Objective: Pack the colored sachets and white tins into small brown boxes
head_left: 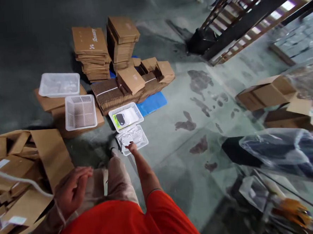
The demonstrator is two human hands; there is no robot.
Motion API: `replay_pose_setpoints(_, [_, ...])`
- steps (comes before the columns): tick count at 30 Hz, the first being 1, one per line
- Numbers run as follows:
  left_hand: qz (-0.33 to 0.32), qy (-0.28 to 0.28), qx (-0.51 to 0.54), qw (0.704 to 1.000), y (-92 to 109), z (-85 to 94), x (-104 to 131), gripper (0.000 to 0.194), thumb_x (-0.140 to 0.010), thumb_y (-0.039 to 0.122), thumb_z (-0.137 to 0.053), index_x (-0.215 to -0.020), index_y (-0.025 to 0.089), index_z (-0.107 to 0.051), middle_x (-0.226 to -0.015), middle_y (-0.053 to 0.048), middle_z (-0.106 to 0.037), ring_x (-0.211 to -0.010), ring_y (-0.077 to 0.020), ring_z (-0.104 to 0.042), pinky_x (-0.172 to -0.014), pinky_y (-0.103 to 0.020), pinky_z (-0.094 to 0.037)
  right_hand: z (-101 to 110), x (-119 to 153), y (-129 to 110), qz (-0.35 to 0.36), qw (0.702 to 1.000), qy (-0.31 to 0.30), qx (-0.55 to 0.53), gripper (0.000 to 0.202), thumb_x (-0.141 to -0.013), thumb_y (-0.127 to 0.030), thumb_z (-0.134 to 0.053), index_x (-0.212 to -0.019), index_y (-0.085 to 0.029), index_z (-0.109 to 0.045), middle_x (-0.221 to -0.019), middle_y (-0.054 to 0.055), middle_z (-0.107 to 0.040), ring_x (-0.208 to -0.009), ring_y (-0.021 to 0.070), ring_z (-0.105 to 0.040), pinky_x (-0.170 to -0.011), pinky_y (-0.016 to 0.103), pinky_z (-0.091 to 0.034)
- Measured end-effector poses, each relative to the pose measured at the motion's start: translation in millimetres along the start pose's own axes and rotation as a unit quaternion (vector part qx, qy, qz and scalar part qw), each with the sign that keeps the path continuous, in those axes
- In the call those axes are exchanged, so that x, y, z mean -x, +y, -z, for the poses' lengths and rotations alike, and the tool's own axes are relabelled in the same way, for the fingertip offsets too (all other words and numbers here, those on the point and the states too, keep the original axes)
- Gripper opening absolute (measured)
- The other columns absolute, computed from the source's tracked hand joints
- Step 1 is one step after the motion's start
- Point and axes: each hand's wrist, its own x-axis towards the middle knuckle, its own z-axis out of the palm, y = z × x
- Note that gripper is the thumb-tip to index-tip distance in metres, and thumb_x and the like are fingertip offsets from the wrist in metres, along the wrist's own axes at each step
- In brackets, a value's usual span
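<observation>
Silvery packets (133, 135) lie just beyond the nearer right hand (132, 146), its finger closure indeterminable; the left hand (74, 191), fingers extended, is well apart.

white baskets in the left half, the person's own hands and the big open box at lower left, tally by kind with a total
White baskets: 4
Hands, left hand and right hand: 2
Big open box: 1
Total: 7
</observation>
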Motion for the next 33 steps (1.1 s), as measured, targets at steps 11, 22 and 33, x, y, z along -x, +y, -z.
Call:
replay_pose_setpoints(11, [0.042,0.029,-0.012,0.999,-153,-107.7,-38,0.031,-0.109,0.012,-0.063,-0.120,0.036,-0.080,-0.100,0.003,-0.091,-0.094,-0.0202,-0.092,-0.092,-0.026,-0.077,-65,-258,-33,-0.005,0.999,0.044,0.023,0.071,-0.090,-0.020,-0.090,-0.157,-0.010,-0.071,-0.143,0.020,-0.083,-0.134,0.0328,-0.076,-0.115,0.035,-0.058])
replay_pose_setpoints(22, [-0.034,-0.029,-0.022,0.999,-271,-195.3,-72,0.032,-0.109,0.008,-0.063,-0.122,0.033,-0.079,-0.105,0.002,-0.092,-0.094,-0.0174,-0.091,-0.093,-0.022,-0.075,-137,-376,-21,-0.022,0.988,0.111,0.102,0.063,-0.098,-0.018,-0.085,-0.158,-0.007,-0.068,-0.158,0.029,-0.069,-0.146,0.0354,-0.064,-0.122,0.043,-0.045])
replay_pose_setpoints(33, [-0.153,-0.063,-0.023,0.986,-336,-255.9,-63,0.037,-0.113,0.009,-0.061,-0.139,0.032,-0.075,-0.110,0.001,-0.091,-0.096,-0.0188,-0.089,-0.097,-0.029,-0.073,-137,-378,-18,0.057,0.973,0.166,0.149,0.032,-0.105,-0.017,-0.069,-0.131,-0.018,-0.088,-0.156,0.020,-0.069,-0.143,0.0334,-0.062,-0.118,0.044,-0.049])
